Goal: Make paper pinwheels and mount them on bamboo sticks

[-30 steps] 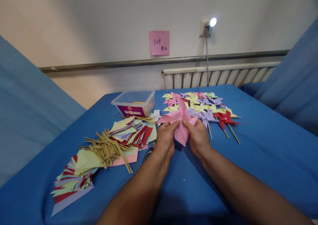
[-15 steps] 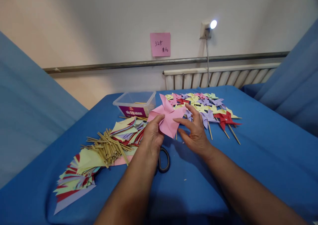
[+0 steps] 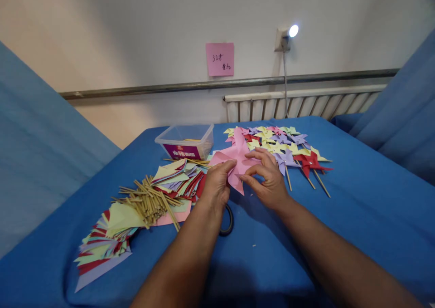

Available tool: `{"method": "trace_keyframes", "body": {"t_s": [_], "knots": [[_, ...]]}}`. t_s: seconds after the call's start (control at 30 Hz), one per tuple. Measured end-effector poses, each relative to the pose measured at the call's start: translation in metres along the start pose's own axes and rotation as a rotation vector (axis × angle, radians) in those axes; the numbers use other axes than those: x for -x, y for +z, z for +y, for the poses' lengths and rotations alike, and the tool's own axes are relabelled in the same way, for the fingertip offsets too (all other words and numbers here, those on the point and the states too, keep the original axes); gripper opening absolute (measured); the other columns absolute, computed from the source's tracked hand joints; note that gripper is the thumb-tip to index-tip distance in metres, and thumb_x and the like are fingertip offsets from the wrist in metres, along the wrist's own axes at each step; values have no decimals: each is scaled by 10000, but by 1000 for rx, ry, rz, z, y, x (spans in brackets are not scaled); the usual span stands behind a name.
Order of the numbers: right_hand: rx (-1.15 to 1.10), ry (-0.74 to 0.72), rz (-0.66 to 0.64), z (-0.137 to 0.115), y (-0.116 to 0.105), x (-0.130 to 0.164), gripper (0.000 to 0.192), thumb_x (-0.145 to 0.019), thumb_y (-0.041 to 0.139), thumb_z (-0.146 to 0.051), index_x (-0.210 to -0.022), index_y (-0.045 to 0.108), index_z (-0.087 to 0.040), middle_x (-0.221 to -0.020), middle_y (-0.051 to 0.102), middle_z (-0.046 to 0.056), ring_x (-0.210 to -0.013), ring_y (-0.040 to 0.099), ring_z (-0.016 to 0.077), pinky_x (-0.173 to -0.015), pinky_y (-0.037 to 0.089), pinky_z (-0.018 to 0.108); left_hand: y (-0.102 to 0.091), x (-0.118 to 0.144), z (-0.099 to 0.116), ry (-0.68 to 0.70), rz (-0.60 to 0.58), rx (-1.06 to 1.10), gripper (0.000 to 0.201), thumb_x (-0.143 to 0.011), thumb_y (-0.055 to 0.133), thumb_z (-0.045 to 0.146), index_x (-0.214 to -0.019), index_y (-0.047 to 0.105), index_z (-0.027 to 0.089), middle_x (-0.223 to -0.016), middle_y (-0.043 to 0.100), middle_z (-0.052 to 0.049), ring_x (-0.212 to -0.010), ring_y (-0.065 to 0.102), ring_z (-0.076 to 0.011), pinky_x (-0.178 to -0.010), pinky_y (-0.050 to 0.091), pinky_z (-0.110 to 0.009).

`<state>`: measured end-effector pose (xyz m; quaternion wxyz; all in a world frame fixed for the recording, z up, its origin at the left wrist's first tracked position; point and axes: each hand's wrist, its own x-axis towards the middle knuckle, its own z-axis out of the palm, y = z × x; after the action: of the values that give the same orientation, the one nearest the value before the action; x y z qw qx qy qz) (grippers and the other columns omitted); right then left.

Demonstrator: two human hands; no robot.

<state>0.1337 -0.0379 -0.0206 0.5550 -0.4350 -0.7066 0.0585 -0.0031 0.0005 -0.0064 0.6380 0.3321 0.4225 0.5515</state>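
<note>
A pink paper pinwheel [image 3: 234, 156] with folded blades is held up over the blue table. My left hand [image 3: 217, 183] grips it from the lower left, its thumb pressed near the centre. From the right, my right hand [image 3: 268, 176] closes on a blade, thumb and bent fingers against the paper. Part of the pinwheel is hidden behind the right fingers, and no stick shows on it. Below my left hand lies the dark loop handle of what looks like scissors [image 3: 231, 222], mostly covered by the wrist.
Finished pinwheels on sticks [image 3: 285, 158] lie at the back right. To the left are a heap of short sticks [image 3: 151, 203], stacked coloured papers [image 3: 176, 178] and fanned paper pieces [image 3: 102, 244]. A clear plastic box [image 3: 185, 142] stands behind them. Blue curtains [image 3: 44, 163] hang at both sides.
Both hands stay near the same place; the pinwheel has moved slightly right and turned. My right fingers have gone from spread beside it to closed on a blade.
</note>
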Motion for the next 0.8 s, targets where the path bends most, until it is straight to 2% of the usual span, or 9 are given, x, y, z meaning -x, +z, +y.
{"method": "trace_keyframes", "body": {"t_s": [0.17,0.3,0.47,0.8], "knots": [[-88,129,77,3,0,-1,142,-782,688,-319,-676,624,-250,-1052,646,39,-1136,515,250,-1003,378,464,5,3,-4,16,41,32,246,-507,803,194,-584,579,125,-525,573,17,-486,502,-89,-519,391,-231],[-89,194,75,6,1,-2,105,-780,675,-290,-685,648,-253,-1042,651,40,-1081,544,241,-963,401,442,6,5,-5,44,45,-31,246,-525,802,220,-599,587,126,-521,575,13,-480,509,-101,-514,378,-240],[-110,288,88,13,2,-2,123,-768,673,-304,-663,667,-240,-1015,660,49,-1015,579,238,-933,414,428,7,7,-6,16,21,-37,261,-523,814,226,-601,589,121,-526,582,10,-473,507,-98,-507,380,-235],[-121,421,87,18,4,-2,185,-727,693,-362,-593,671,-236,-976,663,67,-1014,576,260,-910,418,432,10,8,-10,2,-17,-88,247,-535,812,238,-605,603,125,-550,601,-8,-510,547,-112,-539,415,-239]]}}
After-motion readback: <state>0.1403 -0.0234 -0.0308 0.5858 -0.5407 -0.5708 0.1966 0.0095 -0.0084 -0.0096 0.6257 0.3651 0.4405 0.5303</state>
